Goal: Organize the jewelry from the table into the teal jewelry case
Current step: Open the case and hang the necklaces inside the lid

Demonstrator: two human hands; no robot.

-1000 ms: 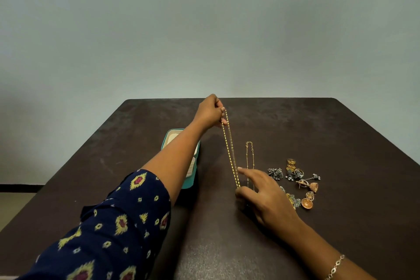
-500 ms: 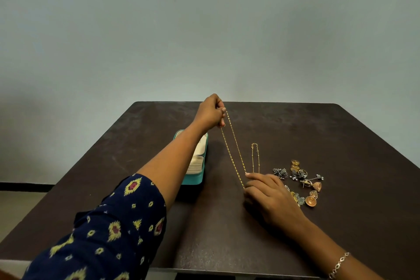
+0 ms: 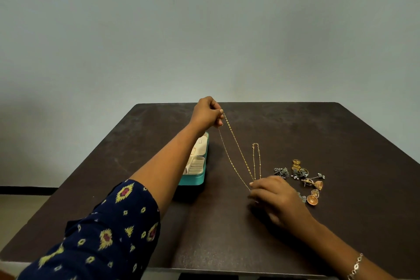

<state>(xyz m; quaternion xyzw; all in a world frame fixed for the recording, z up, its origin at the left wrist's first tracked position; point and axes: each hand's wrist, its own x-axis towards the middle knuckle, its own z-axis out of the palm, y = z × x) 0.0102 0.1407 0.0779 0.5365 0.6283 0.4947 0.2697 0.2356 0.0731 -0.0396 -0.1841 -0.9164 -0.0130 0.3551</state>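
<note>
A long gold chain [image 3: 235,148] is stretched taut between my hands above the dark table [image 3: 295,129]. My left hand [image 3: 208,113] pinches its far end, raised over the table. My right hand [image 3: 272,198] pinches the near end low by the tabletop. The open teal jewelry case [image 3: 196,178] with a cream lining lies left of the chain, partly hidden by my left forearm. A second thin gold chain [image 3: 256,159] lies on the table just right of the held one. Several earrings and rings [image 3: 303,177] are clustered beyond my right hand.
A plain grey wall rises behind the table. The table's near edge runs along the bottom of the view, with floor showing at the far left. A silver bracelet [image 3: 355,267] is on my right wrist.
The view has shifted, so the table and case sit further right in frame. Both hands keep hold of the chain; its two strands have spread apart a little near my left hand.
</note>
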